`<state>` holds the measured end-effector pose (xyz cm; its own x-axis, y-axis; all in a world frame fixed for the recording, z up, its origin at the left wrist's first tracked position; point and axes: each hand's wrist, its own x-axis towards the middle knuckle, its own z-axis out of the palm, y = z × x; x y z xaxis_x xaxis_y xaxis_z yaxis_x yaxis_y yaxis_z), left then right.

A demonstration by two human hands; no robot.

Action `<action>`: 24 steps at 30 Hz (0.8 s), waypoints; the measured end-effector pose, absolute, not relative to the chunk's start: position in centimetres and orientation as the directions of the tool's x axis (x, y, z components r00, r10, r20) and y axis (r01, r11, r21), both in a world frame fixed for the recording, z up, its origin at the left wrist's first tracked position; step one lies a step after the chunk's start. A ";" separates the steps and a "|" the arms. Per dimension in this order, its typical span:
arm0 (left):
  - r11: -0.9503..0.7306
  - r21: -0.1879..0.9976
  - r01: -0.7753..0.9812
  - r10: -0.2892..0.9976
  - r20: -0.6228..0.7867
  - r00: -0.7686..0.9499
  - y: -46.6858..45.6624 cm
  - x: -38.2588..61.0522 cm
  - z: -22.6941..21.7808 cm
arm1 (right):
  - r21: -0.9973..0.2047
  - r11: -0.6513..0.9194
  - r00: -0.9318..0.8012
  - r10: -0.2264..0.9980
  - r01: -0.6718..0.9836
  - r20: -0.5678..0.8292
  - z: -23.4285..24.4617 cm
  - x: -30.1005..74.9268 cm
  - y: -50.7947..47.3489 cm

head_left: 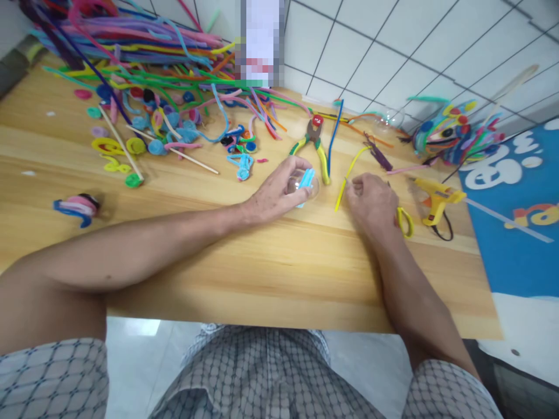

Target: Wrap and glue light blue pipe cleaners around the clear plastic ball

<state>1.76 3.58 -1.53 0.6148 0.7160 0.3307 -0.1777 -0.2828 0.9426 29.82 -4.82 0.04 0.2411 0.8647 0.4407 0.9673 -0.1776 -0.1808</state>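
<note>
Near the middle of the table, my left hand (277,189) curls around a clear plastic ball (315,189). Light blue pipe cleaner pieces (306,179) show at the ball; whether they are inside it or against it I cannot tell. To the right, the fingers of my right hand (373,198) are curled, with the fingertips on a thin yellow pipe cleaner (341,195). Pliers (314,139) with yellow-green handles lie just beyond my left hand, beside a dark blue pipe cleaner (335,137). A yellow scissors handle (406,223) peeks out beside my right wrist.
Pipe cleaners (144,41) are heaped at the back left, with small coloured pieces and wooden sticks (194,160) before them. A yellow glue gun (437,201) lies at the right, below a colourful pipe cleaner figure (454,137). White tiled wall (371,46) borders the back.
</note>
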 end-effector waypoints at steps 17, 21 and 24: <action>-0.754 0.654 -0.069 0.502 0.640 0.582 3.0 1.7 -1.9 | -0.480 0.362 0.006 0.793 0.799 0.609 3.2 22.4 -6.2; -0.755 0.651 -0.080 0.490 0.641 0.591 3.1 1.6 -1.9 | -0.513 0.400 0.000 0.788 0.760 0.615 1.7 22.3 -6.1; -0.749 0.656 -0.091 0.475 0.628 0.616 3.1 1.4 -1.8 | -0.540 0.393 -0.001 0.809 0.744 0.587 1.2 22.2 -6.1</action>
<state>1.42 3.09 -1.81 0.6160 0.4752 0.6282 -0.0914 -0.7491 0.6562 22.21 -6.13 1.16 -0.0013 0.8093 0.5874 0.7444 0.3930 -0.5399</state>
